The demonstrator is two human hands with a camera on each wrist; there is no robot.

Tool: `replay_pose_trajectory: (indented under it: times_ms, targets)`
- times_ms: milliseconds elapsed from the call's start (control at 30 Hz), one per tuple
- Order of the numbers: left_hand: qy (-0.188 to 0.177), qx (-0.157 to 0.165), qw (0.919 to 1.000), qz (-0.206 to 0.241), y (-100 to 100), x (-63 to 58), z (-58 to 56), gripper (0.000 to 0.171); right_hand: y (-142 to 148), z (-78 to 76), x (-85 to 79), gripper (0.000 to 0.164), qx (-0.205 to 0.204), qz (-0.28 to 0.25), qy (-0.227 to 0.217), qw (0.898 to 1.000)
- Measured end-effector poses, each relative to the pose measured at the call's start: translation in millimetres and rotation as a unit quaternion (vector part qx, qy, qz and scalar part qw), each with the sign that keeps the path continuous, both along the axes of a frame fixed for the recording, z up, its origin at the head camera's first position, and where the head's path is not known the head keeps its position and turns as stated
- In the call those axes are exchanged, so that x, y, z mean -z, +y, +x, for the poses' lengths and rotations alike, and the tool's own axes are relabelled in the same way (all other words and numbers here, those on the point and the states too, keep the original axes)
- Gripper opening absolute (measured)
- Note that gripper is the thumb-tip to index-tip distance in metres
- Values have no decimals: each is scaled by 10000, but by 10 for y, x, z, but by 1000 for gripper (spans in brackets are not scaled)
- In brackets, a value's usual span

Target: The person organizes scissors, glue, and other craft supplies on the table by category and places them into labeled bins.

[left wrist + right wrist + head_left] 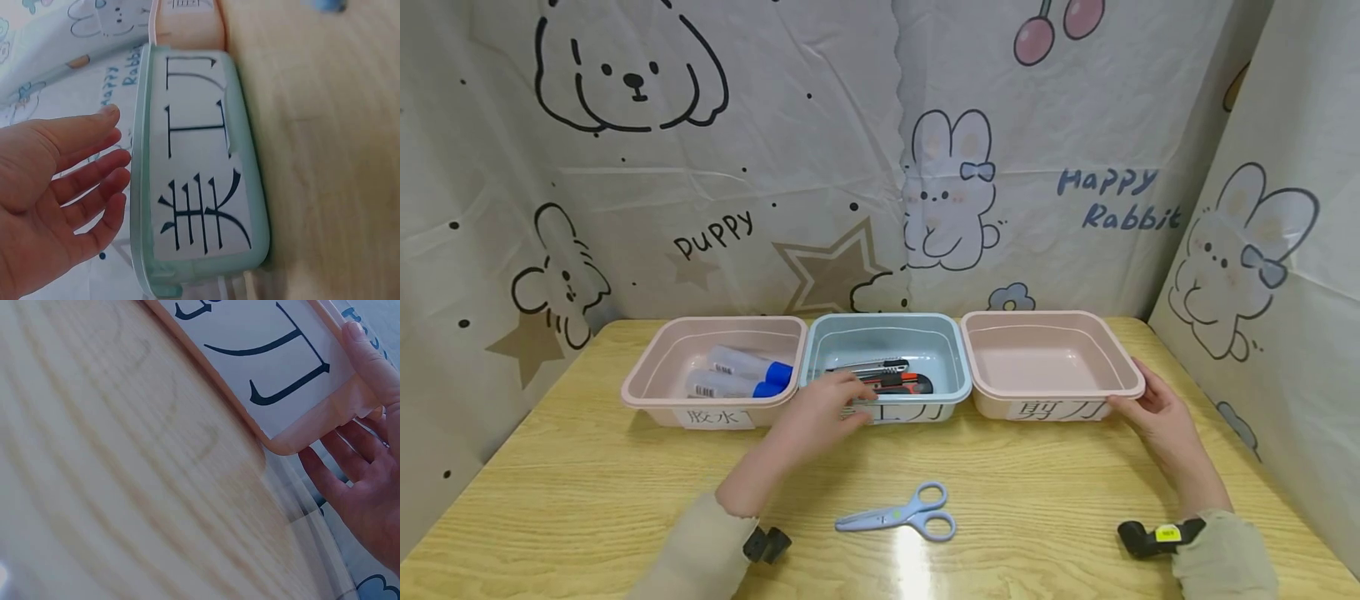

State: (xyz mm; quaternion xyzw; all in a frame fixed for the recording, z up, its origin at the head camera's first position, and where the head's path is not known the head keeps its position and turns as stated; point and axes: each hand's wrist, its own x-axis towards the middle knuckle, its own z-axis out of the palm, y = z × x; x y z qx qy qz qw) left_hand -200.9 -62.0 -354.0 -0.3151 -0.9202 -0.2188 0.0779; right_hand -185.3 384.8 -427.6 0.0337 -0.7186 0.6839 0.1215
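Observation:
My left hand (822,417) is at the front rim of the light blue bin (887,337), fingers loosely bent and nothing gripped. Its fingers overlap the rim in the head view and partly cover the white label. Inside that bin lie a red-and-black utility knife (898,383) and a silver-grey one (880,367). My right hand (1167,433) holds the front right corner of the right pink bin (1033,367), thumb at the front rim and fingers around the side. No objects show inside this bin. Blue scissors (898,517) lie closed on the table between my forearms.
The left pink bin (673,358) holds glue bottles (722,383) with blue caps. All three bins stand in a row along the back of the wooden table (587,492). A printed cloth (820,167) hangs behind and at both sides.

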Motion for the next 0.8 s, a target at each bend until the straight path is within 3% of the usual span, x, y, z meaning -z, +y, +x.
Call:
replay_pose_trajectory:
  times_ms: [200, 467, 800]
  targets:
    - [12, 479, 9988, -133, -2, 45, 164, 22, -1, 4, 2, 74, -33, 19, 11, 10000]
    - [-904, 1088, 9878, -643, 8, 152, 326, 26, -4, 5, 10, 73, -37, 14, -11, 10000]
    - [-1620, 1313, 9698, -1263, -4, 215, 454, 37, 15, -8, 28, 73, -32, -39, -63, 10000]
